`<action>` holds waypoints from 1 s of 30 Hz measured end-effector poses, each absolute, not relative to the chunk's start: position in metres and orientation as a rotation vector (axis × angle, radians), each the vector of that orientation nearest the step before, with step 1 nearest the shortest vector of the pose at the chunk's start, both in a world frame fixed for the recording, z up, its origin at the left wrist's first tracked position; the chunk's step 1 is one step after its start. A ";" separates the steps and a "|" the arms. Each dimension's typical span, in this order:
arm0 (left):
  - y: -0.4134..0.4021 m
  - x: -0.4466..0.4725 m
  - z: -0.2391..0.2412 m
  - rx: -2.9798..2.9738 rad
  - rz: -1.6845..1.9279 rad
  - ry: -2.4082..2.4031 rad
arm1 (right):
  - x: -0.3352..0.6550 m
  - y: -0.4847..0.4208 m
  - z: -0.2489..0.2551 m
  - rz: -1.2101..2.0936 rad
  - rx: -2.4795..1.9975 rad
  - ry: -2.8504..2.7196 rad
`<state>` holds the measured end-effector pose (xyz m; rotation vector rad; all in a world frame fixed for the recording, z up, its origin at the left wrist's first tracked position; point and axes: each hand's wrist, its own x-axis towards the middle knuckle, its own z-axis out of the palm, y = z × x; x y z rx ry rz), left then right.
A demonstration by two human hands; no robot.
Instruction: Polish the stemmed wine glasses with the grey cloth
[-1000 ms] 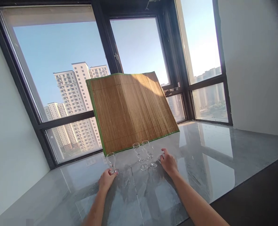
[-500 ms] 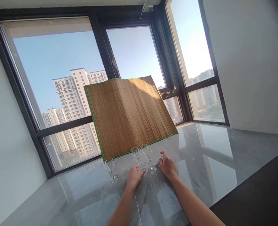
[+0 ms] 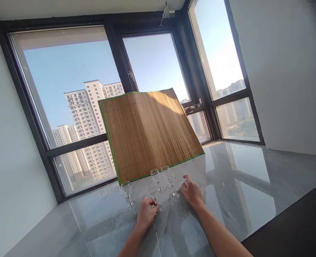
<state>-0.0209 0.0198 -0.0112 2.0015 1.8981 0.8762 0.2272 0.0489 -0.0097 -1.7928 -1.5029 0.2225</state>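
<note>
My left hand [image 3: 146, 213] is closed, thumb and fingers pinched at the stem of a small clear stemmed glass; the round foot [image 3: 159, 209] of that glass shows beside the fingertips, low over the counter. My right hand [image 3: 192, 192] has its fingers curled around what looks like another clear glass [image 3: 184, 184], mostly hidden and hard to make out. Between the hands stand several stemmed glasses, among them a back left glass [image 3: 155, 174] and one with its foot [image 3: 174, 195] nearer me. To the left, a separate stemmed glass [image 3: 126, 188] stands upright.
A bamboo mat [image 3: 152, 128] with green edging leans upright against the window behind the glasses. Glossy grey counter [image 3: 106, 228] lies under everything, reflecting the windows. Dark window frames [image 3: 77, 145] and a white wall [image 3: 286, 78] enclose the corner.
My left hand has drawn back toward me and slightly left, bringing a glass away from the group. My right hand has stayed nearly in place.
</note>
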 end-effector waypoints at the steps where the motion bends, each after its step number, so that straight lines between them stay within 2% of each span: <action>1: 0.015 -0.036 -0.012 2.043 0.904 1.905 | 0.227 0.049 -0.010 0.223 -1.796 -1.509; 6: 0.000 -0.105 -0.007 1.969 0.841 2.190 | 0.227 0.049 -0.011 0.239 -1.810 -1.522; 9: -0.001 -0.123 0.002 1.947 0.776 2.167 | 0.227 0.050 -0.014 0.239 -1.787 -1.540; 14: 0.000 -0.127 0.012 1.990 0.756 1.978 | 0.228 0.051 -0.015 0.245 -1.784 -1.538; 30: 0.006 -0.143 -0.003 1.985 0.548 2.223 | 0.228 0.051 -0.013 0.236 -1.816 -1.529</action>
